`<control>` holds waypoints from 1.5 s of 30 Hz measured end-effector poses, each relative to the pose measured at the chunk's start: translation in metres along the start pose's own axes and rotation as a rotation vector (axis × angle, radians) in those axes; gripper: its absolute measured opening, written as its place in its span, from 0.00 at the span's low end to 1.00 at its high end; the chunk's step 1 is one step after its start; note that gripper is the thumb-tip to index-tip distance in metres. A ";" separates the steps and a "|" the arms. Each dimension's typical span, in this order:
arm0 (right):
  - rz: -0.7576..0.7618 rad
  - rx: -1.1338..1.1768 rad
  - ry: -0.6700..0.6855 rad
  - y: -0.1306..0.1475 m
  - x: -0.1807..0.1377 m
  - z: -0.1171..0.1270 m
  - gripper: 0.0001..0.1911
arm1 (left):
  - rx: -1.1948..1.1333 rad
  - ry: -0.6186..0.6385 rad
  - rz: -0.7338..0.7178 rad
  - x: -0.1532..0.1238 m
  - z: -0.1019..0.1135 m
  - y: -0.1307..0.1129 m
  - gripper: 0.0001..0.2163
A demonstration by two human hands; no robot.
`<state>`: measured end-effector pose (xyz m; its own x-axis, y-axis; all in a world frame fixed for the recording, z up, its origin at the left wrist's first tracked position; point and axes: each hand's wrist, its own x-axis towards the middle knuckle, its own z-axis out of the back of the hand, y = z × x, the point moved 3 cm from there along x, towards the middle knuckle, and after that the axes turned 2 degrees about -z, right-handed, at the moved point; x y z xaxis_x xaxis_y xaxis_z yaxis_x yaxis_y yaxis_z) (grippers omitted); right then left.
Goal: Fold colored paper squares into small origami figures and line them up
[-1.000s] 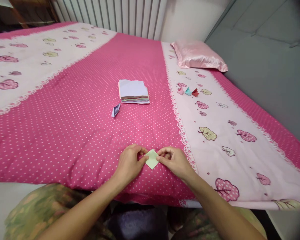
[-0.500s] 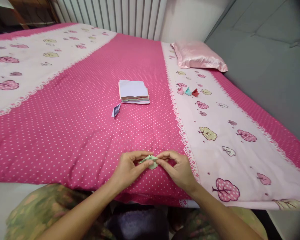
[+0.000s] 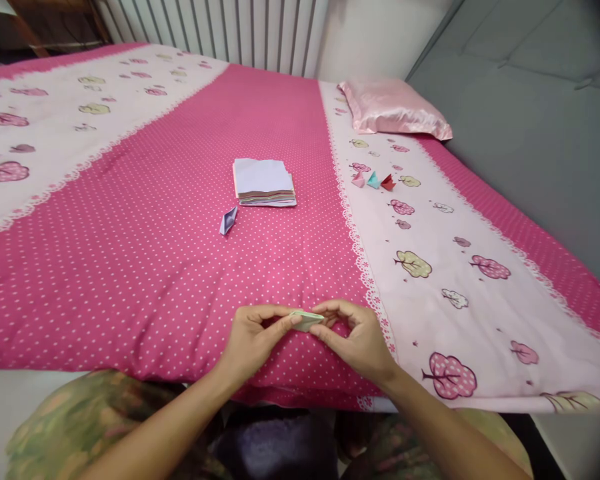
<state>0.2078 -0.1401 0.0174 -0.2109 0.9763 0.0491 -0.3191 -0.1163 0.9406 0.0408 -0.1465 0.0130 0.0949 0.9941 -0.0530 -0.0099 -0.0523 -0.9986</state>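
A small piece of folded pale green paper (image 3: 307, 321) is held between my two hands, just above the near edge of the bed. My left hand (image 3: 260, 333) pinches its left end between thumb and fingers. At the other end, my right hand (image 3: 353, 333) has its thumb and fingertips closed on the paper's tip. Beyond the hands, a folded purple paper boat (image 3: 229, 221) lies on the pink dotted cover. Behind it sits a stack of square coloured paper (image 3: 264, 177) with a pale lilac sheet on top.
Three small folded papers stand in a row at the right: pink (image 3: 359, 179), turquoise (image 3: 373, 180) and red (image 3: 388, 182). A pink satin pillow (image 3: 395, 110) rests farther back, beside a grey padded panel (image 3: 530, 133).
The green paper has gone from a wider shape with a point hanging down to a flatter, narrower one. Both hands stay in nearly the same place. The view has shifted slightly.
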 end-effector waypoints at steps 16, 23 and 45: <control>0.030 0.039 -0.024 0.001 0.001 0.007 0.04 | -0.012 0.044 0.051 0.001 -0.001 0.002 0.06; -0.034 0.050 0.032 -0.005 0.001 0.005 0.05 | 0.021 0.055 0.021 0.000 0.000 0.000 0.04; 0.019 0.014 0.052 0.001 0.000 0.002 0.05 | -0.058 0.058 0.037 -0.006 -0.006 0.002 0.04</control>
<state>0.2095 -0.1402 0.0191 -0.2651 0.9630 0.0496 -0.3014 -0.1316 0.9444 0.0457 -0.1535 0.0114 0.1527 0.9843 -0.0887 0.0427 -0.0962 -0.9944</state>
